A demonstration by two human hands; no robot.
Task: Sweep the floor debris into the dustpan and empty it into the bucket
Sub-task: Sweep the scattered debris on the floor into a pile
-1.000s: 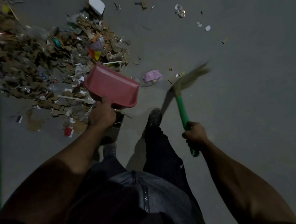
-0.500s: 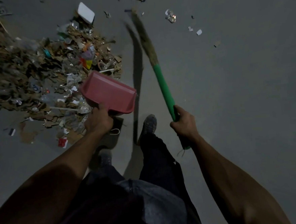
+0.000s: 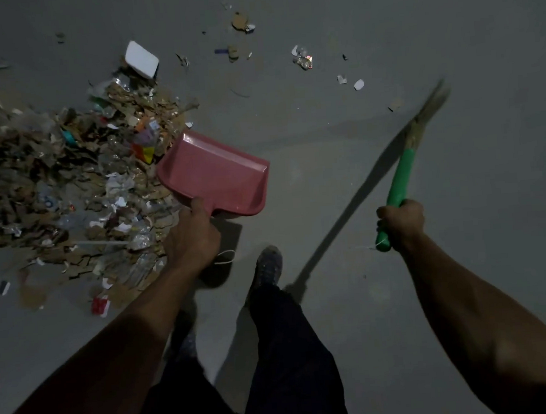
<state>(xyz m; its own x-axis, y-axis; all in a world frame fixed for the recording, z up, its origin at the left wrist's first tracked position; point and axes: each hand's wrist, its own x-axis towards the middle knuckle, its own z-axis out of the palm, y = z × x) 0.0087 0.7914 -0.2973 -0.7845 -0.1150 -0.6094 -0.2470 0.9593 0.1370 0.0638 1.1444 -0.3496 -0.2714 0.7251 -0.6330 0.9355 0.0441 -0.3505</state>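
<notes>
The left hand (image 3: 191, 235) is curled round the short handle of the pink moulded-plastic dustpan (image 3: 217, 175), thumb lying up along the handle's near edge, and the pan slopes away from that grip with its open lip set against the right-hand fringe of the big heap of torn brown cardboard, clear plastic scraps and wrappers (image 3: 70, 185). The pan looks stiff, thin-walled and light, so a hold at the handle should steer it well enough; loaded, the weight would sit out beyond the fingers and want to tip the lip down. The right hand (image 3: 400, 222) is wrapped in a full fist near the butt of the green-handled straw broom (image 3: 402, 178), with only a short stub of handle showing below the fist and the blurred bristles (image 3: 429, 108) far out above it, off the heap. Held so low, the broom probably swings like a long lever, quick but loose at the tip. The debris itself appears light, flat and springy, likely to skid or flutter rather than roll. Loose bits (image 3: 303, 60) lie well beyond both grips. No bucket is in view.
</notes>
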